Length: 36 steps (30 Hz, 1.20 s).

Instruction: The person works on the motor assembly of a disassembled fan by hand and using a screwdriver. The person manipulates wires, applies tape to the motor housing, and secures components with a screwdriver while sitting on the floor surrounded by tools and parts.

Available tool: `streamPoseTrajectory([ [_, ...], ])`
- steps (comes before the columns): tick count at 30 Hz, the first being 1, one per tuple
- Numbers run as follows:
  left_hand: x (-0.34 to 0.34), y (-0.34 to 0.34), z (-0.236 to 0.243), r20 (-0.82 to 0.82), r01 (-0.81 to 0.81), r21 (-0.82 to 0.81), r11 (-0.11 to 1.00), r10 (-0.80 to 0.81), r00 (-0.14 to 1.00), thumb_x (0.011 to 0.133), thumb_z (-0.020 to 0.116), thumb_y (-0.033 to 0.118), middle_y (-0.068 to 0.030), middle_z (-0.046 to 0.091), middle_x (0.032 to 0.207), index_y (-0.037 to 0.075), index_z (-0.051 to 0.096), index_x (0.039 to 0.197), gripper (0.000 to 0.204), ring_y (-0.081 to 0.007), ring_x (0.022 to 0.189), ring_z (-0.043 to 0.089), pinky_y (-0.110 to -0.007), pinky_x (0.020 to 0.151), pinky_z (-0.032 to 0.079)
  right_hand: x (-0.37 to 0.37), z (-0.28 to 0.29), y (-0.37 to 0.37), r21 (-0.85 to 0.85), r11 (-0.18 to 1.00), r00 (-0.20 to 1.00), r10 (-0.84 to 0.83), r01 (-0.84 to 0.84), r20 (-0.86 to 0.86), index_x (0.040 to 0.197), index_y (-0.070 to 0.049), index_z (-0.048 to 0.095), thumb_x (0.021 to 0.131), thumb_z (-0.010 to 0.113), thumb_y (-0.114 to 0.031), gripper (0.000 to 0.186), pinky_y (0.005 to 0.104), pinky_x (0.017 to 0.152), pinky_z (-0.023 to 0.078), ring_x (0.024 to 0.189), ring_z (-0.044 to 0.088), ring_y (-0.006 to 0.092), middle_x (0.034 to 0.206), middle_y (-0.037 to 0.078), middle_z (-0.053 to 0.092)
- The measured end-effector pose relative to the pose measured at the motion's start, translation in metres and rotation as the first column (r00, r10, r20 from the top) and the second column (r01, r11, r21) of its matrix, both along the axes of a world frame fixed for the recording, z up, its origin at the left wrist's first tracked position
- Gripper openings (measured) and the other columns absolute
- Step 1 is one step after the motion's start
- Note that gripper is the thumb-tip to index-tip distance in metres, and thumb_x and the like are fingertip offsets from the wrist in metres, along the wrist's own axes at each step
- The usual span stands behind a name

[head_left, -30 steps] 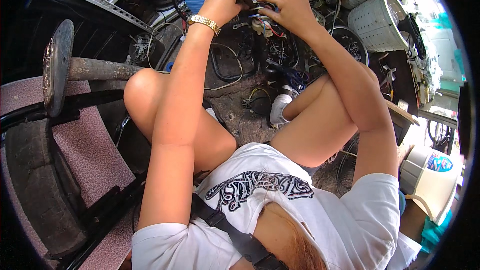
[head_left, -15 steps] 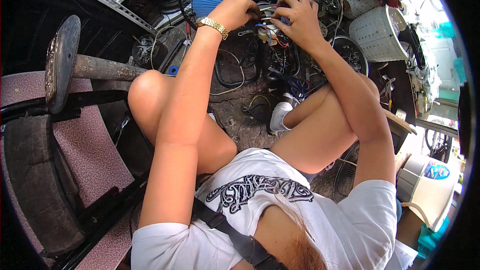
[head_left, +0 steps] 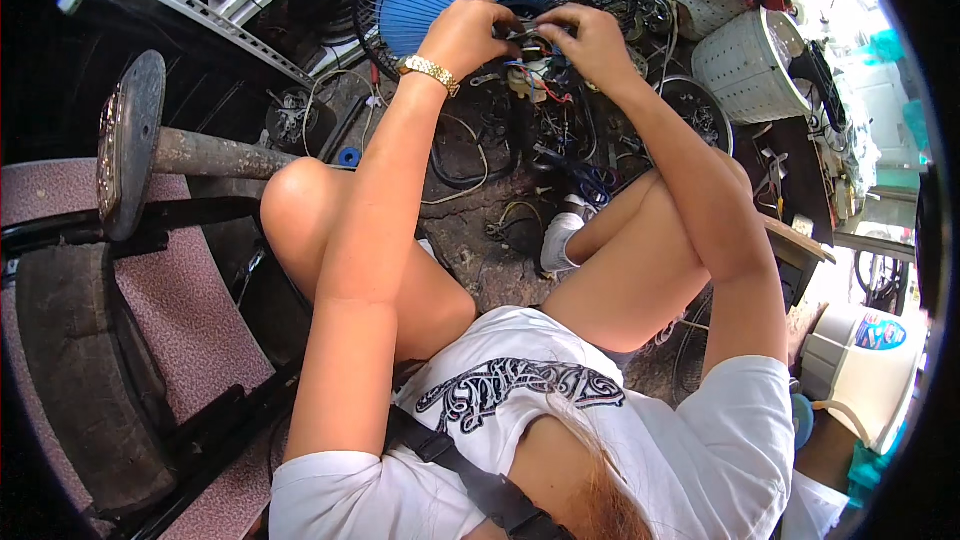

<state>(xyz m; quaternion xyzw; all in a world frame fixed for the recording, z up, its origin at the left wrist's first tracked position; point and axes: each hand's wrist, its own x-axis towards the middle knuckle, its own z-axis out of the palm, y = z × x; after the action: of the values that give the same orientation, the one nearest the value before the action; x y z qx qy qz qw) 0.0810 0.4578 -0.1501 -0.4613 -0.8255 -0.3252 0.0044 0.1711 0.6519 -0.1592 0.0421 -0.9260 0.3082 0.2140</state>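
Behind the motor end of an electric fan with blue blades (head_left: 425, 8) and a black wire cage, both my hands work close together. My left hand (head_left: 470, 38), a gold watch (head_left: 430, 73) on its wrist, is closed with its fingertips on a thin, light wire (head_left: 527, 32). From the other side my right hand (head_left: 592, 45) pinches the same strand between thumb and forefinger. The fingertips partly hide it. Just below them sits a pale fan part (head_left: 528, 80) with red and blue wires coming off it. The fan's dark stand runs down towards my feet.
White perforated baskets (head_left: 745, 65) stand at the right, near a round pan of small metal parts (head_left: 695, 112). A metal post with a round plate (head_left: 135, 145) juts in by my left knee. Loose cables (head_left: 590, 175) lie on the floor between my legs.
My right hand has drawn its spread fingers into a pinch and shifted slightly left and down. My left hand stays at the wires. The whole view has tilted slightly.
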Motion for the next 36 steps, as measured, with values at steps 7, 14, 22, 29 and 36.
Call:
streamPoseTrajectory([
  [7,0.009,0.007,0.001,-0.068,-0.018,-0.043,0.999,0.015,0.998,0.068,0.081,0.020,-0.0104,0.072,0.088,0.012,0.076,0.088,0.022,-0.0315,0.083,0.069,-0.040,0.076,0.055,0.004,-0.001,0.002,-0.188,0.982,0.958,0.019,0.037,0.285,0.092,-0.006,0.076,0.077,0.075,-0.024,0.024,0.0370,0.074,0.052,0.074,0.068,0.0260,0.083,0.013,0.072],
  [14,0.014,0.002,-0.003,-0.210,-0.012,0.012,1.000,0.014,0.978,0.069,0.078,0.012,-0.0099,0.069,0.087,0.007,0.076,0.089,0.021,-0.0306,0.082,0.067,-0.038,0.074,0.054,-0.003,-0.013,0.006,-0.394,0.919,0.947,0.097,0.033,0.306,0.092,-0.005,0.077,0.081,0.076,-0.022,0.020,0.0331,0.077,0.051,0.080,0.068,0.0180,0.084,0.010,0.074],
  [22,0.015,0.002,-0.005,-0.103,-0.021,0.077,0.997,0.029,0.994,0.072,0.078,0.009,-0.0110,0.067,0.089,0.005,0.075,0.089,0.017,-0.0311,0.081,0.066,-0.038,0.073,0.052,0.000,-0.005,0.020,-0.276,0.961,0.958,0.071,0.009,0.279,0.097,-0.006,0.076,0.079,0.077,-0.022,0.024,0.0335,0.075,0.052,0.079,0.069,0.0179,0.086,0.009,0.074],
  [29,0.008,-0.001,-0.005,-0.114,0.017,0.023,1.000,-0.015,0.993,0.073,0.076,0.012,-0.0116,0.065,0.086,0.005,0.074,0.085,0.014,-0.0322,0.080,0.064,-0.040,0.071,0.051,0.017,0.080,0.069,-0.364,0.920,0.989,-0.123,0.143,0.077,0.101,-0.008,0.072,0.083,0.071,-0.018,0.021,0.0353,0.086,0.042,0.092,0.058,0.0162,0.095,0.003,0.068],
  [36,0.017,0.013,0.021,-0.262,0.020,-0.148,0.989,-0.059,0.963,0.072,0.075,0.010,-0.0083,0.066,0.084,0.004,0.071,0.078,0.010,-0.0299,0.082,0.060,-0.039,0.073,0.048,0.169,0.058,0.175,-0.115,0.872,0.877,-0.480,0.475,-0.017,0.108,-0.003,0.070,0.088,0.072,-0.021,0.027,0.0307,0.078,0.051,0.084,0.064,0.0153,0.092,0.008,0.071],
])
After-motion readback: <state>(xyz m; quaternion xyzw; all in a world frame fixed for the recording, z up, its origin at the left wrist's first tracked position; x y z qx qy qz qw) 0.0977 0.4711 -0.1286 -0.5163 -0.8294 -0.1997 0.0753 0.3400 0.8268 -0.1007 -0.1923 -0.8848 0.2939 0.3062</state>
